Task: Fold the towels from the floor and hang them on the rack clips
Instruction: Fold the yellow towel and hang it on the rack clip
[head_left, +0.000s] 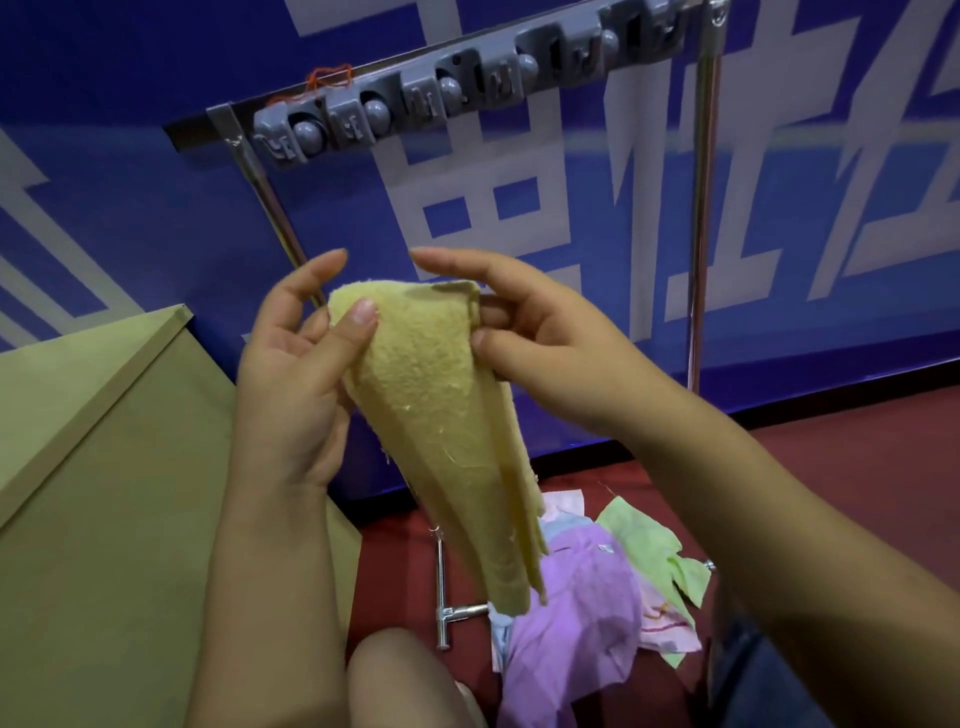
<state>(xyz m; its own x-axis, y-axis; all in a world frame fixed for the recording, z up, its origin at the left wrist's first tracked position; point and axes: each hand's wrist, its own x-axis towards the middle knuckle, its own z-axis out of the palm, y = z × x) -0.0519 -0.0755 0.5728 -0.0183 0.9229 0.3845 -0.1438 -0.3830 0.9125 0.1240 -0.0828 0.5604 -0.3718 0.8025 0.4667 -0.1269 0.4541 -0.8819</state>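
A folded yellow towel hangs in front of me in a long narrow shape, several layers showing along its right edge. My left hand grips its upper left corner, thumb on the front. My right hand pinches the upper right edge between thumb and fingers. Above and behind stands the metal rack, its top bar carrying a row of grey clips, all without towels. On the red floor below lie a purple towel, a green towel and a pink one in a loose pile.
A tan cardboard box stands close at the left, beside the rack's left leg. A blue wall with white lettering is right behind the rack. The rack's base bar lies on the floor next to the pile. My knee shows at the bottom.
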